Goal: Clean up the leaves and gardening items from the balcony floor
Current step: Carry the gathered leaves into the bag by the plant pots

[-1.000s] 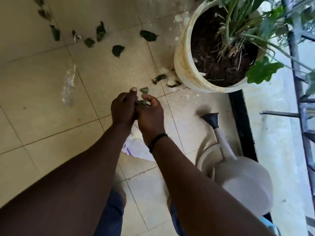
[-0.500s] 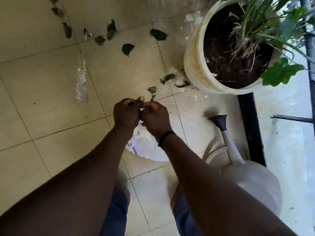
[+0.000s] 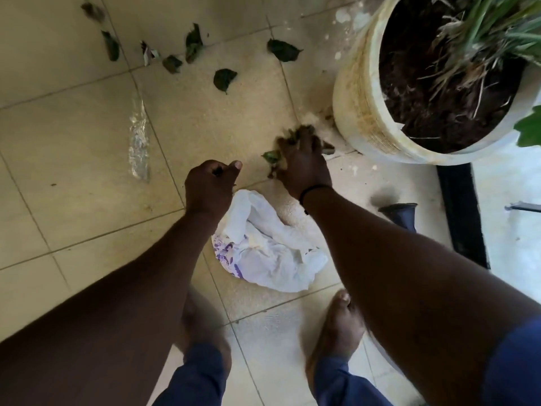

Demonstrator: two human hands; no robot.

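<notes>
Several dark green leaves lie scattered on the beige floor tiles at the top, one [image 3: 224, 79] nearest me and another [image 3: 283, 49] to its right. My right hand [image 3: 303, 164] is down on the floor beside the pot, blurred, its fingers curled over a clump of small leaves [image 3: 270, 156]. My left hand [image 3: 210, 186] hovers to its left as a closed fist, with a dark scrap of leaf showing between thumb and fingers. A crumpled white plastic bag [image 3: 269, 253] with purple print lies on the tiles just below both hands.
A large cream pot [image 3: 357, 92] with soil and a plant stands at the top right. The dark spout of a watering can [image 3: 399, 213] shows at the right, by a black strip [image 3: 459, 215]. A clear plastic wrapper [image 3: 139, 142] lies left. My bare feet [image 3: 336, 332] stand below.
My hands were pressed together over a leaf; they have parted. The right hand has reached forward to the leaves beside the pot. The left stays closed near the bag.
</notes>
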